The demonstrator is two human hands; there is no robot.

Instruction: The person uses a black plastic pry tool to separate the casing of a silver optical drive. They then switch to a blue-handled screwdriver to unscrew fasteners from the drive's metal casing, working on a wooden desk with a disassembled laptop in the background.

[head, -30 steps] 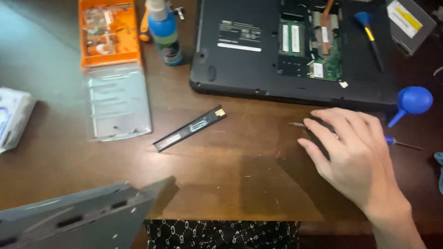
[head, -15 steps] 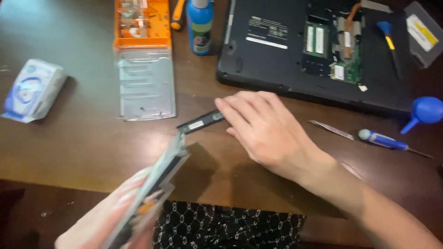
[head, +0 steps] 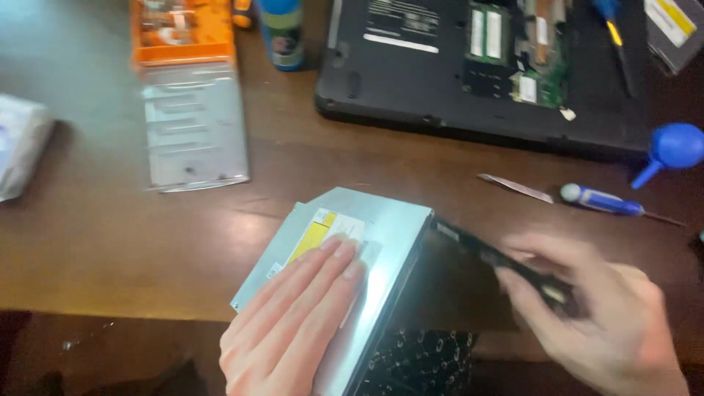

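Head view: left hand (head: 293,323) lies flat, fingers open, on the silver drive (head: 345,271) over the tabletop's (head: 110,242) near edge, while right hand (head: 587,315) pinches the black bezel (head: 499,260) at the drive's right side. It's best kept square to that edge and pressed evenly. The drive is flat grey metal, yellow-and-white label; laptop (head: 440,66) beyond.

Left hand (head: 293,330) lies flat, fingers extended together; right hand (head: 594,315) curls in a pinching grip.
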